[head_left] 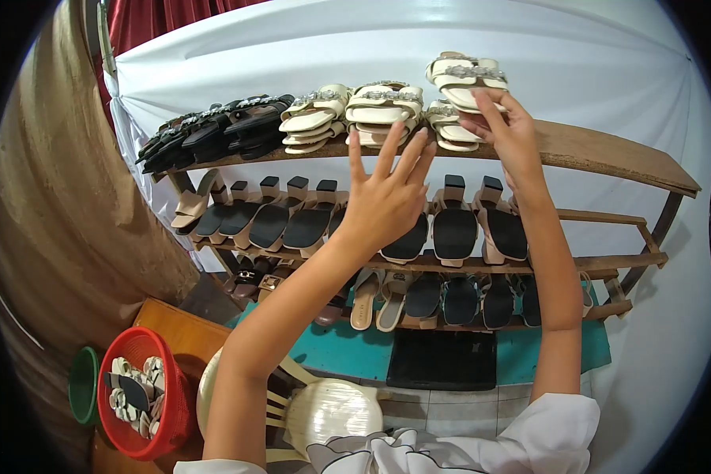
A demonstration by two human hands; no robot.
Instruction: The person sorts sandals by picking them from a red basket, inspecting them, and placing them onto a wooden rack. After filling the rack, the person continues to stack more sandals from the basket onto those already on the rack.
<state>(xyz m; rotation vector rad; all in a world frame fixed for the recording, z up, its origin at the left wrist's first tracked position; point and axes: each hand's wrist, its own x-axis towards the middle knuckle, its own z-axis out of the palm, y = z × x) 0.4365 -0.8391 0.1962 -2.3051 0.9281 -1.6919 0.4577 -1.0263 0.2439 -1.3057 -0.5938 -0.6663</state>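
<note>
My right hand grips a cream sandal with a jewelled strap, thumb and fingers at its toe end. Right below it, another cream sandal rests on the top shelf. My left hand is open, fingers spread, its tips overlapping the front of a stack of cream jewelled sandals. A second cream stack stands just left of that one. Further left on the same shelf lie several black jewelled sandals.
The wooden rack has lower shelves of black-soled heeled shoes and slides. A cream plastic chair stands below. At lower left, a red basket of sandals sits beside a green basket. White cloth hangs behind.
</note>
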